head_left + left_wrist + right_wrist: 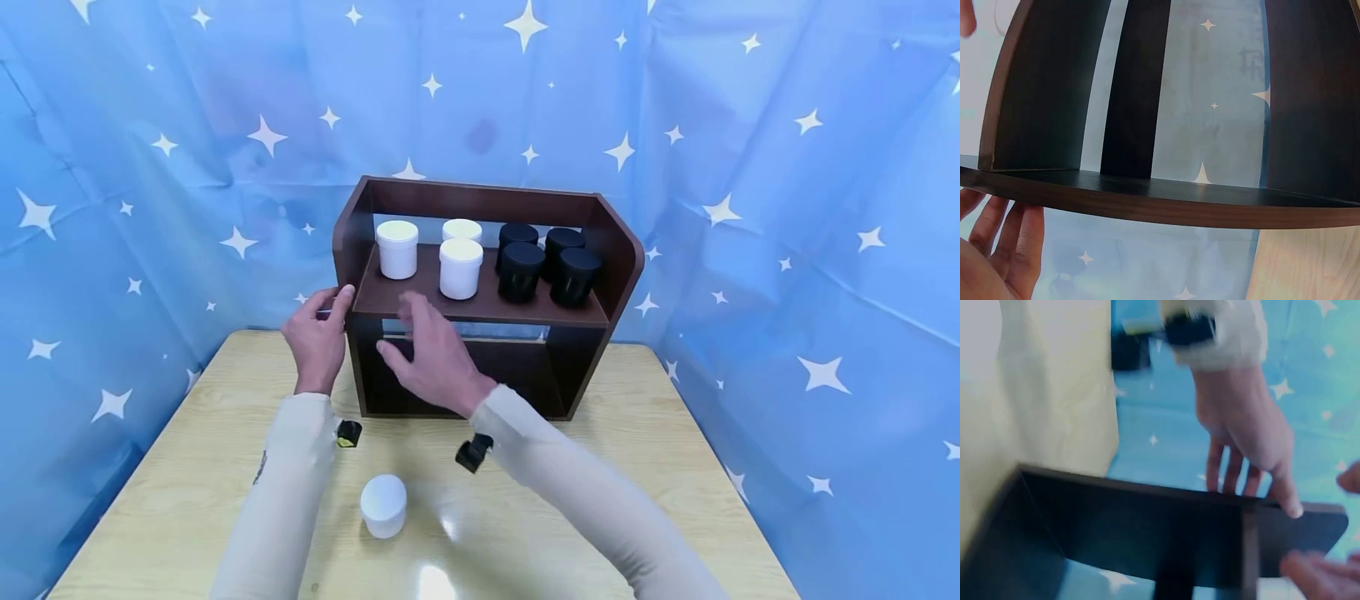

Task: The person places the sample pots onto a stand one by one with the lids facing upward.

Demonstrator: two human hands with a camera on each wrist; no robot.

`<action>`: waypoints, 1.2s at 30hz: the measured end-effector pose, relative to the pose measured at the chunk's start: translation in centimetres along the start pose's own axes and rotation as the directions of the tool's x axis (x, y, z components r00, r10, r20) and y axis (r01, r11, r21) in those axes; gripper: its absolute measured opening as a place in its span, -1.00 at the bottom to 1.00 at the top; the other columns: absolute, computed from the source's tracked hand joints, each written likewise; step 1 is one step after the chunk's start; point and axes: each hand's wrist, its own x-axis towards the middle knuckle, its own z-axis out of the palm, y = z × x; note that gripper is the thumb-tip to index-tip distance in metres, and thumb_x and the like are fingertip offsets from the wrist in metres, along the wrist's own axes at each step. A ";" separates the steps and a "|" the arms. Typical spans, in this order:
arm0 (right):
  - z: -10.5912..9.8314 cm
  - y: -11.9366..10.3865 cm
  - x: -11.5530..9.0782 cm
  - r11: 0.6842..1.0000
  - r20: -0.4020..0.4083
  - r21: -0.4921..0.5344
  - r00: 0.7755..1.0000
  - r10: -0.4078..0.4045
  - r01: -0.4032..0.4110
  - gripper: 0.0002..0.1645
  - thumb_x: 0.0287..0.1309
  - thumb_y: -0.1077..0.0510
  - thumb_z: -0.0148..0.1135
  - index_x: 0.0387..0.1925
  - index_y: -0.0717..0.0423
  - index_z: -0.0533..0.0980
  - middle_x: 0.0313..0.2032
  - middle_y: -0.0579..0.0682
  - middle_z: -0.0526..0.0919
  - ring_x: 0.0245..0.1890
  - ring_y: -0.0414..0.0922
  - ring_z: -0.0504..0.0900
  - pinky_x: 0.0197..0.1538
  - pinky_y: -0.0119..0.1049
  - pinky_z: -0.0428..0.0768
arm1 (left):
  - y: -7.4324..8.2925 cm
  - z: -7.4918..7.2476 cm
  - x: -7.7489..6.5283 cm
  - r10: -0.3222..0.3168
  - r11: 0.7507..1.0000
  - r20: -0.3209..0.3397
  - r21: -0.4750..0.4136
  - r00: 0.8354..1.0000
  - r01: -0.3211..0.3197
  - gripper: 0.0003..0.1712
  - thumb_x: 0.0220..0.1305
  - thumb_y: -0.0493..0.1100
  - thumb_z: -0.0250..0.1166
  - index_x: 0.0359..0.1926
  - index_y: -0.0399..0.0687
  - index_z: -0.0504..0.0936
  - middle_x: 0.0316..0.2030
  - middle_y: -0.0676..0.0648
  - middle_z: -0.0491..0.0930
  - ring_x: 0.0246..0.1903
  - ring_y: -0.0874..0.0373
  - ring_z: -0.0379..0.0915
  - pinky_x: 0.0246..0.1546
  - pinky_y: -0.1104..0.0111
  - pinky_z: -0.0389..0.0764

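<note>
My left hand (pixel 317 343) grips the left side panel of a dark brown two-tier wooden shelf (pixel 480 319). Its thumb lies over the panel's front edge and the fingers are along the outer side, as the right wrist view shows. My right hand (pixel 438 358), slightly blurred, is in front of the shelf's lower left part with fingers loosely extended and nothing held. On the upper tier stand white lidded jars (pixel 460 269), three in all, with several black lidded jars (pixel 521 272) to their right. Another white jar (pixel 383 506) stands on the table between my forearms.
The light wooden table (pixel 247 375) carries the shelf near its back edge. Blue curtain (pixel 225 125) with white stars hangs behind and at both sides. The lower tier (pixel 487 367) has a dark back board and open gaps.
</note>
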 end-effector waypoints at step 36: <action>14.1 6.1 -15.0 0.803 0.314 0.522 0.940 0.134 -0.289 -0.09 -0.27 0.18 0.68 0.20 0.02 0.44 0.16 0.00 0.62 0.10 -0.29 0.56 0.19 -0.37 0.55 | 0.2 0.7 0.0 -0.056 0.998 -0.010 -0.020 0.998 0.056 -0.35 0.25 0.44 0.21 0.05 0.08 0.74 -0.06 -0.10 0.76 -0.18 0.18 0.58 -0.23 0.57 0.55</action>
